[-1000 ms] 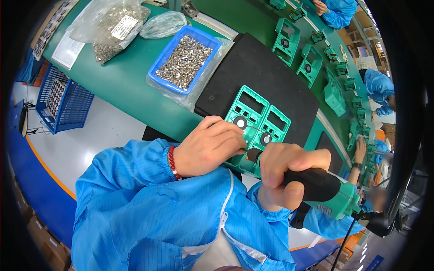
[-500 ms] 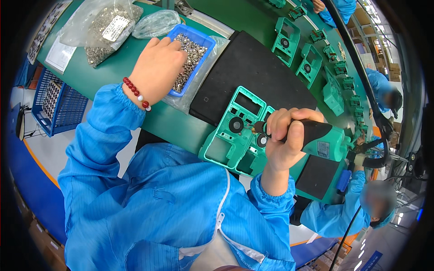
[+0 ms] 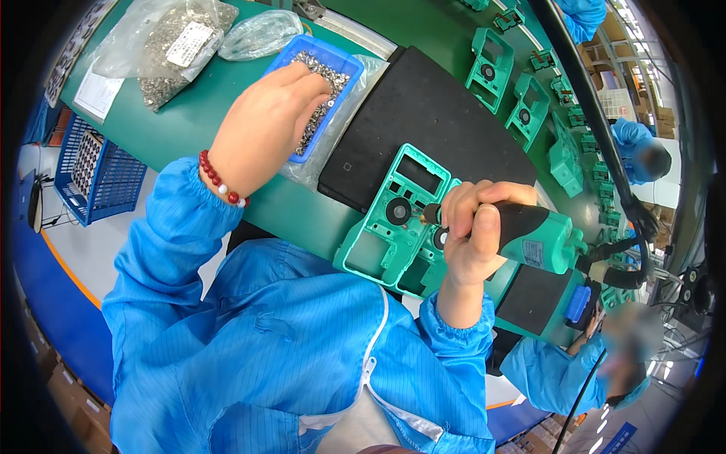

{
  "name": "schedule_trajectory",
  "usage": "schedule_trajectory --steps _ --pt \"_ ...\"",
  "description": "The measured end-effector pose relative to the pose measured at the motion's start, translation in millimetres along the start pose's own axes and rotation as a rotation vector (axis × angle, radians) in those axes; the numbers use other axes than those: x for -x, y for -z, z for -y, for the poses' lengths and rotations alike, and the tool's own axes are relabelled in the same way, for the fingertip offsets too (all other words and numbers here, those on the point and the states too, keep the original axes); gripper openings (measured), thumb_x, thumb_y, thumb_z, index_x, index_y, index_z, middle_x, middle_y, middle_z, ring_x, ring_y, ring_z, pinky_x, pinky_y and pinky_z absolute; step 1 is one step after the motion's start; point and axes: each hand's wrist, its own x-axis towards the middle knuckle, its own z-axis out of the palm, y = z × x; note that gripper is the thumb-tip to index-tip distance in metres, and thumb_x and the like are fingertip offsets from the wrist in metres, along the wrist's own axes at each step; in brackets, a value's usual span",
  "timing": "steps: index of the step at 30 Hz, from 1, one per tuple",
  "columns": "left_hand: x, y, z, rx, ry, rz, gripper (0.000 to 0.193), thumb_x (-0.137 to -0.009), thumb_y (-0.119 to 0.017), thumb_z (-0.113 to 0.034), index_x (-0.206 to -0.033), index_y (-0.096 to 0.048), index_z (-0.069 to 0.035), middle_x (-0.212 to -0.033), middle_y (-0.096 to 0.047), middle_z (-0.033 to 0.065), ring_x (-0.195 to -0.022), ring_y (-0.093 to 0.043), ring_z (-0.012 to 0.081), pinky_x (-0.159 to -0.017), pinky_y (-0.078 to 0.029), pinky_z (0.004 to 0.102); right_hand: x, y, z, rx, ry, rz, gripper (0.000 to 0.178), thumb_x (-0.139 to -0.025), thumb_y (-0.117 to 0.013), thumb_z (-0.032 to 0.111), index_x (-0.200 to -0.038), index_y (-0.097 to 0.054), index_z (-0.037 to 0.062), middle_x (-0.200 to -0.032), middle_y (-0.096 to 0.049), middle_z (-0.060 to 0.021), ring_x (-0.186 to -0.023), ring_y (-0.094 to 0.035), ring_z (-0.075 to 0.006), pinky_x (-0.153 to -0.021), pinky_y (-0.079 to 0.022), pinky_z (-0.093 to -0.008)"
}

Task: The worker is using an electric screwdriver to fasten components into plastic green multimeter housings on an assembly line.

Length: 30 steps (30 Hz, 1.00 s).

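Note:
My left hand (image 3: 266, 121) reaches over a blue tray (image 3: 301, 155) of small metal screws (image 3: 327, 76). Its fingers are bent together at the screws; what they pinch, if anything, is hidden. A red bead bracelet circles that wrist. My right hand (image 3: 476, 227) is closed round a green and black electric screwdriver (image 3: 541, 240), held roughly level with its tip pointing left. Under the tip lies a green plastic housing (image 3: 370, 240) in two joined halves, each with a round black part (image 3: 398, 211); the right half is partly covered by my hand.
A black mat (image 3: 423, 113) lies beyond the housing. Clear bags, one full of metal pieces (image 3: 170, 64), lie at the far left. More green housings (image 3: 490, 69) stand along the line at the far right. A co-worker's blue sleeve (image 3: 541, 371) is at the right, near a cable (image 3: 586, 412).
My left hand has shifted slightly right over the tray, its fingers drawn closer together. The screwdriver stays almost where it was in my right hand. The co-worker at the right has moved.

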Motion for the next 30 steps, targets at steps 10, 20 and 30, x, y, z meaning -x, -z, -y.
schedule_trajectory --steps 10,20,30 --pt "22.4 -25.1 -69.4 0.463 -0.186 -0.055 0.037 -0.081 -0.064 0.003 -0.118 -0.061 0.0 -0.09 -0.063 0.0115 -0.082 -0.062 0.0297 -0.071 -0.05 0.0384 2.0 13.5 -1.1 0.185 -0.03 0.129 0.028 -0.095 -0.065 0.025 -0.099 -0.046 0.0051 -0.057 -0.045 -0.0016 -0.045 -0.038 -0.0092 -0.044 -0.035 -0.0263" --pt "48.4 -43.4 -94.9 0.317 -0.309 0.09 0.018 -0.081 -0.059 -0.011 -0.097 -0.062 -0.005 -0.106 -0.066 0.0093 -0.104 -0.063 0.0223 -0.095 -0.046 0.0363 10.9 3.4 -3.3 0.167 -0.069 0.011 0.034 -0.09 -0.069 0.018 -0.109 -0.049 -0.0007 -0.067 -0.053 -0.0069 -0.052 -0.051 -0.0152 -0.048 -0.041 -0.03" --pt "55.4 -30.7 -104.5 0.389 -0.244 0.046 0.024 -0.077 -0.065 -0.008 -0.101 -0.069 -0.009 -0.095 -0.065 0.0018 -0.085 -0.062 0.0205 -0.083 -0.047 0.0361 -4.9 -11.9 67.7 0.163 -0.06 -0.087 0.057 -0.084 -0.077 0.032 -0.122 -0.047 0.0006 -0.09 -0.065 -0.0174 -0.081 -0.063 -0.0215 -0.074 -0.053 -0.0329"
